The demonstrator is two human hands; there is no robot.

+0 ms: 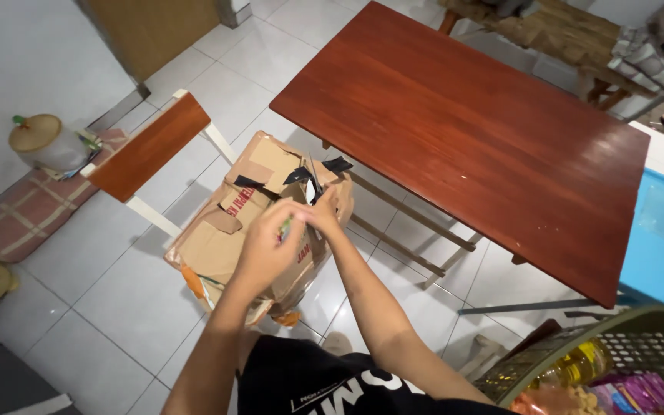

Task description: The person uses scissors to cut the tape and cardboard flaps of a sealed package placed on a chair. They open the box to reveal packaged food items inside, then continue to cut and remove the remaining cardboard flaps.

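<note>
My left hand and my right hand meet in front of me over a worn cardboard box that rests on a white chair with a wooden backrest. Both hands pinch something small between the fingers; a bit of green shows at the left fingertips and a thin dark-and-white piece sticks up above the right hand. What the small thing is I cannot tell. The box has torn flaps and black tape patches.
A reddish wooden table stands to the right of the chair. A green basket with an oil bottle and snack packets sits at lower right, beside a blue box. A lidded pot rests on a checked mat at left.
</note>
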